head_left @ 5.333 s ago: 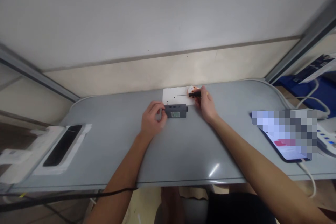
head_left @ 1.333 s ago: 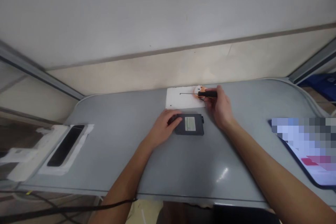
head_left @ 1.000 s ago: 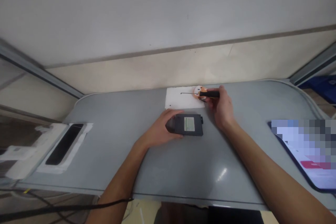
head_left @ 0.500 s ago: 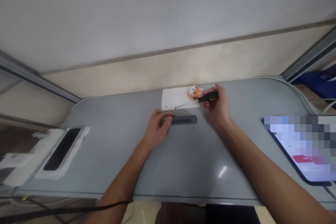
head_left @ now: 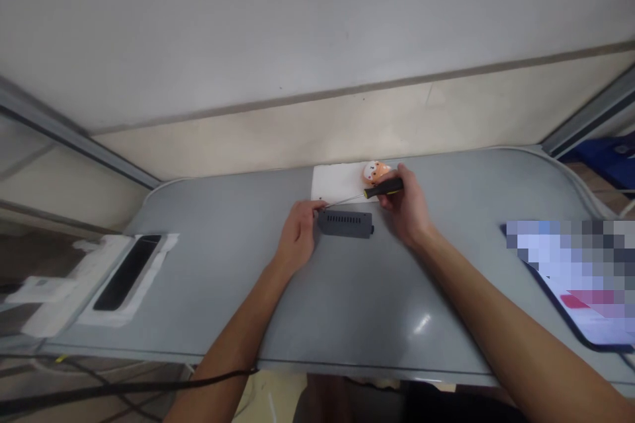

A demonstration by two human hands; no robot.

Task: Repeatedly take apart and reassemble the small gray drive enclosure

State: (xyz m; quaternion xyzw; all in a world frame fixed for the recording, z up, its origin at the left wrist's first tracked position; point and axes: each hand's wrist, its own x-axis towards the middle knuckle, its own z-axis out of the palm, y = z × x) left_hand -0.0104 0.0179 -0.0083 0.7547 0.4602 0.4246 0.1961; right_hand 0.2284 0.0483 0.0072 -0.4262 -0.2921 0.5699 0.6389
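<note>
The right hand [head_left: 407, 211] has fingers clamped on the screwdriver [head_left: 384, 188] by the box [head_left: 346, 223] (seemingly closed, what remains unclear); whether the left hand [head_left: 297, 234] grips, I can't tell.

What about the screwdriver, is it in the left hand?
No, the right hand grips the screwdriver, while the left hand is at one end of the dark grey vented case.
</note>
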